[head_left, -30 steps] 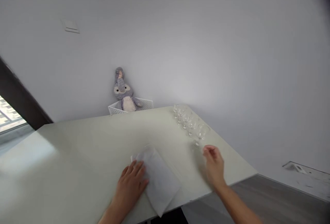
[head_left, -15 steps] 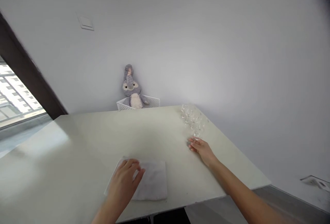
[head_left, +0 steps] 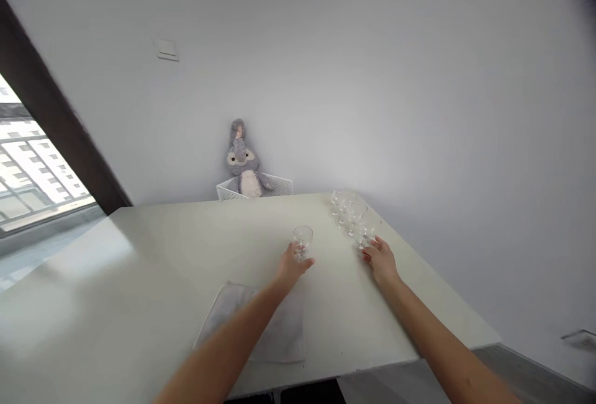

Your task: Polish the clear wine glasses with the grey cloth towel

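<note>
A clear stemmed glass (head_left: 303, 236) stands upright near the middle of the pale table (head_left: 186, 236), with the fingers of my left hand (head_left: 293, 262) around its lower part. Several more clear glasses (head_left: 351, 213) are grouped near the table's right edge. My right hand (head_left: 380, 258) is at the nearest glass of that group, its fingers closed at the stem and base. A folded light grey cloth (head_left: 279, 332) lies at the front of the table, partly hidden beneath my left forearm.
Behind the table's far edge, a grey plush toy (head_left: 250, 174) sits in a white perforated basket (head_left: 282, 186) against the wall. A window (head_left: 37, 168) with a dark frame is at the left.
My left hand has moved from above the cloth forward and right to a glass at mid-table. My right hand has moved slightly right and forward to the nearest grouped glass.
</note>
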The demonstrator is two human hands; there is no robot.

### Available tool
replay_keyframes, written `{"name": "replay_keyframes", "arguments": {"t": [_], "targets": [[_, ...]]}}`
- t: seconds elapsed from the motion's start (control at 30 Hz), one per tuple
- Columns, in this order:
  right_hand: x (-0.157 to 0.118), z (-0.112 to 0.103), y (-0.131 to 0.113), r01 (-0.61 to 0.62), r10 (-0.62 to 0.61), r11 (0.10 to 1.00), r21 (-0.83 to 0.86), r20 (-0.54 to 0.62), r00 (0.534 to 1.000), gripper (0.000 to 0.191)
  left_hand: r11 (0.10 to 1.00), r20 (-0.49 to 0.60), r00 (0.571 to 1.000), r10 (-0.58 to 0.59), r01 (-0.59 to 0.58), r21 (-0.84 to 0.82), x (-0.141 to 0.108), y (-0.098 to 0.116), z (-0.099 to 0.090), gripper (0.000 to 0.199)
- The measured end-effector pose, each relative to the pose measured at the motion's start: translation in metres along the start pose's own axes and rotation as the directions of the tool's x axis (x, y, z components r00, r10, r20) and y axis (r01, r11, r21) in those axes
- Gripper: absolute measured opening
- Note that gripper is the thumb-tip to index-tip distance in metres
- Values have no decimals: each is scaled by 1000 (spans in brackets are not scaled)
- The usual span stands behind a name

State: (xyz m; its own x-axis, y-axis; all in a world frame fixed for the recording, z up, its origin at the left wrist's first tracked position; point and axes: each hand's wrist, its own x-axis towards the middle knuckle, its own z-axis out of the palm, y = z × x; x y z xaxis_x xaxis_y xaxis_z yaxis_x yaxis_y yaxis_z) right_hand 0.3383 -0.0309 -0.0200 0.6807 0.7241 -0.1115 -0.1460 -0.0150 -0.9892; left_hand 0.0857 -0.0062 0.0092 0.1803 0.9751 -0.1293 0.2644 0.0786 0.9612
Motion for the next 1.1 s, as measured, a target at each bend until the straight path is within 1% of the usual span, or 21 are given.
{"name": "replay_keyframes", "arguments": {"t": [0.07,0.1,0.13,0.2,0.27,0.33,0.43,0.53,0.67,0.77,0.87,0.97,1.03,1.1], "targets": [[5,10,0,-8,11,999,-44,66,998,52,999,13,1000,-10,10,-33,6,-1,9,39],[6,14,0,-10,16,998,-67,80,997,50,999,8,1000,-10,10,-32,8,-3,9,32],[7,18,0,-10,17,996,-87,85,996,47,999,-11,1000,-11,11,-33,11,-5,6,25],[6,24,2,4,7,993,-120,85,996,40,999,-74,997,-11,8,-31,16,-13,-9,19],[3,27,4,32,-18,987,-158,92,996,36,1000,-161,987,-11,8,-21,24,-22,-34,19],[-1,27,5,69,-45,976,-206,117,992,36,1000,-253,967,-16,15,-4,32,-31,-64,20],[-8,25,5,131,-87,950,-284,162,983,38,999,-383,923,-19,28,18,46,-42,-113,21],[-12,23,5,190,-123,919,-345,207,971,41,999,-491,871,-11,25,22,57,-52,-159,20],[-9,21,7,242,-155,885,-398,238,959,44,1000,-574,819,-11,5,-13,71,-60,-211,18],[-5,20,12,270,-170,864,-426,257,951,48,998,-608,794,-17,-20,-54,81,-60,-240,15],[-2,21,16,297,-189,847,-440,273,943,51,996,-623,782,-28,-31,-84,89,-55,-261,13],[-1,21,18,314,-201,833,-456,280,939,51,995,-653,756,-46,-20,-94,89,-51,-274,16],[-1,20,19,320,-201,820,-474,285,937,50,996,-701,710,-64,4,-87,84,-51,-277,27],[0,19,20,327,-199,806,-493,294,935,50,997,-764,640,-80,42,-69,76,-52,-274,41]]}}
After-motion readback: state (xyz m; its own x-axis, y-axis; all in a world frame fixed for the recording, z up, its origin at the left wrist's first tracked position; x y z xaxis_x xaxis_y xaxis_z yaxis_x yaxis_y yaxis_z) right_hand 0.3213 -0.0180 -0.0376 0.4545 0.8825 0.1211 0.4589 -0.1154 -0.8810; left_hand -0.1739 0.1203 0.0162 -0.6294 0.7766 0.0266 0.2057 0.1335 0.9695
